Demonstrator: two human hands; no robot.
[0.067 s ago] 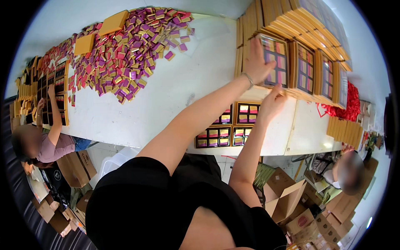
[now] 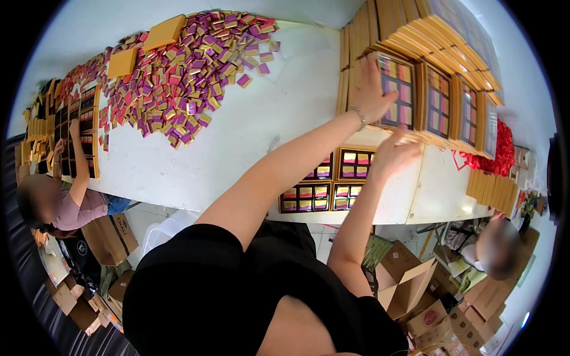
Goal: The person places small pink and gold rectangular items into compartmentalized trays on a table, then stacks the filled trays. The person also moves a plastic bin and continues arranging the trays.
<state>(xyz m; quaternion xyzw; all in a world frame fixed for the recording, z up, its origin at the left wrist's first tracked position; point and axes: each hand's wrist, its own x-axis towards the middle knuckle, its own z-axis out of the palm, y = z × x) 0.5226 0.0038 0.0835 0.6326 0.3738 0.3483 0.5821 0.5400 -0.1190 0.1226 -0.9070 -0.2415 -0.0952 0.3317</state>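
Note:
My left hand [image 2: 373,99] lies against the left side of a gold-edged box [image 2: 396,89] on top of a stack. Its fingers are stretched along the side and its thumb reaches over the clear top. Under that top show pink, gold and purple pieces in a dark divided tray. My right hand [image 2: 396,158] is at the near edge of the same box, its fingers spread and slightly blurred; whether it touches the box I cannot tell. Below and between my forearms several filled trays [image 2: 304,197] lie on the white table, partly hidden by my arms.
More stacked boxes [image 2: 438,98] stand right and behind. A heap of foil-wrapped pieces [image 2: 190,77] covers the far left, with two gold lids [image 2: 165,32] on it. Red shredded filler [image 2: 496,145] lies right. One co-worker [image 2: 83,204] works at left, another [image 2: 496,249] at right. Open cartons [image 2: 407,273] stand below.
My right hand has shifted slightly right, and its fingers have spread from the box's near edge. My left hand remains at the box's side. The whole view has shifted slightly.

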